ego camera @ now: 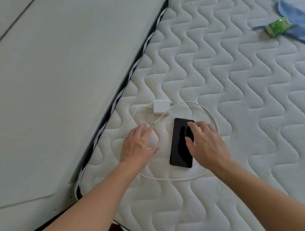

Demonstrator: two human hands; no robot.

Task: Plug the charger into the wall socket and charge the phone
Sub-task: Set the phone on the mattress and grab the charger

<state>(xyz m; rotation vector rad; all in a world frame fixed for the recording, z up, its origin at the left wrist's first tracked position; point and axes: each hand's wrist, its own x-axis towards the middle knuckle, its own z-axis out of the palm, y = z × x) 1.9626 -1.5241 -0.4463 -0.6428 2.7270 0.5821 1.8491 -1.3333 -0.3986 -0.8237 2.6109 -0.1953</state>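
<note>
A black phone [179,149] lies screen up on the white quilted mattress [234,95]. Just beyond it sits a white charger block [160,106], and its white cable [208,113] loops in a wide ring around the phone. The cable's plug tip [155,123] lies loose between the block and my left hand. My left hand [139,147] hovers open to the left of the phone, fingertips close to the plug tip. My right hand [206,144] is spread over the phone's right side, fingers touching the screen edge, not closed around it. No wall socket is in view.
A pale wall or headboard panel [52,84] runs along the mattress's left edge, marked by black-and-white piping [129,76]. A green packet [278,27] and a blue cloth [299,22] lie at the far right corner.
</note>
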